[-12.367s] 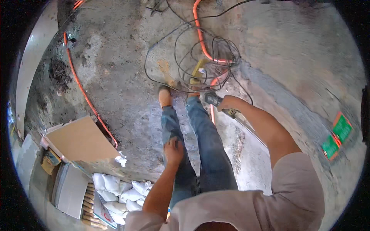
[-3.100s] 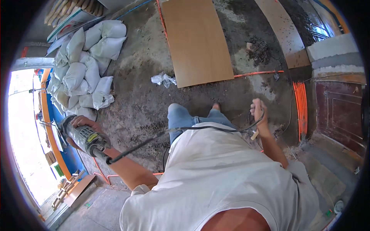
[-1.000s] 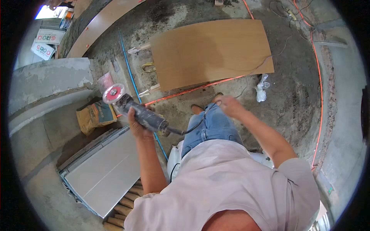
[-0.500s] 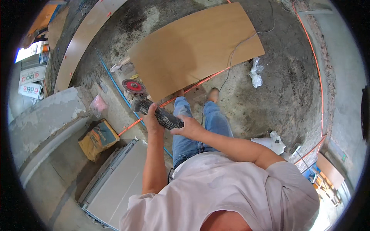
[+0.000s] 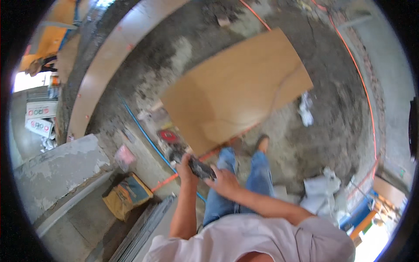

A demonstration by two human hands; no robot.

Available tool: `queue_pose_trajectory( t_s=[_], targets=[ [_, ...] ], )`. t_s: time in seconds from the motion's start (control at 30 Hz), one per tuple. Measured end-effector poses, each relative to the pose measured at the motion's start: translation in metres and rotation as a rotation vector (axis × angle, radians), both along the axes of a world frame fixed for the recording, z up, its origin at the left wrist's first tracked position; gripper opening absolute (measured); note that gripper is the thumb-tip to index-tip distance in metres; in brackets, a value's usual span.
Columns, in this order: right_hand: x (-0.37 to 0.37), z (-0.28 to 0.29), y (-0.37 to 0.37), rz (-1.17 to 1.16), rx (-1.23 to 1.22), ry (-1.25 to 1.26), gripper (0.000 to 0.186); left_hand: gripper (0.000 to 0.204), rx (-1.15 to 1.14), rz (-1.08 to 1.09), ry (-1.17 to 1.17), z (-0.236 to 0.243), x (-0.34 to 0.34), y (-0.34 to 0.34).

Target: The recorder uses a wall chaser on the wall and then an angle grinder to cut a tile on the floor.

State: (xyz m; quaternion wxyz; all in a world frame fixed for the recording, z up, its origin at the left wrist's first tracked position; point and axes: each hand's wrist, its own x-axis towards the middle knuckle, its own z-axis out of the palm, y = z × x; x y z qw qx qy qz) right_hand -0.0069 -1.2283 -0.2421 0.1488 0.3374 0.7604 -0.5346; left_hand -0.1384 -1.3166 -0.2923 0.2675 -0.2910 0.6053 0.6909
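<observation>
In the head view, my left hand (image 5: 187, 168) grips the dark body of an angle grinder (image 5: 197, 166) near its head. My right hand (image 5: 220, 180) is wrapped round the rear of the tool. The grinder's red-centred disc (image 5: 167, 136) points up and away from me, beside the near-left corner of a large tan board (image 5: 235, 91) lying on the floor; the blur hides whether it touches anything. My feet stand at the board's near edge.
A long curved-looking pale strip (image 5: 100, 70) lies along the left. A paper sack (image 5: 124, 196) and pink bag (image 5: 125, 156) are near my left. Orange conduit (image 5: 362, 78) and a blue pipe (image 5: 137, 122) run over the rough floor (image 5: 327, 126). White sacks (image 5: 316, 196) are behind me at right.
About a second ago only my left hand held the grinder; my right hand has since closed on its rear. The view has swung, so the board now appears more slanted.
</observation>
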Motion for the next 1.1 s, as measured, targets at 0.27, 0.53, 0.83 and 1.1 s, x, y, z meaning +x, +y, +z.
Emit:
queue_pose_trajectory(
  t_s=[0.27, 0.53, 0.83, 1.1],
  targets=[
    [0.133, -0.082, -0.055, -0.057, 0.371, 0.24, 0.026, 0.024, -0.06, 0.035, 0.019, 0.0, -0.034, -0.044],
    [0.213, -0.135, -0.088, 0.526, -0.219, -0.392, 0.037, 0.026, -0.052, 0.018, 0.118, 0.015, 0.002, -0.048],
    [0.281, -0.108, -0.085, 0.339, -0.344, -0.279, 0.033, 0.032, 0.033, -0.063, 0.045, 0.028, 0.044, -0.054],
    [0.167, -0.21, -0.003, -1.035, -1.472, 0.349, 0.034, 0.026, 0.101, -0.121, -0.046, -0.029, 0.023, -0.011]
  ],
)
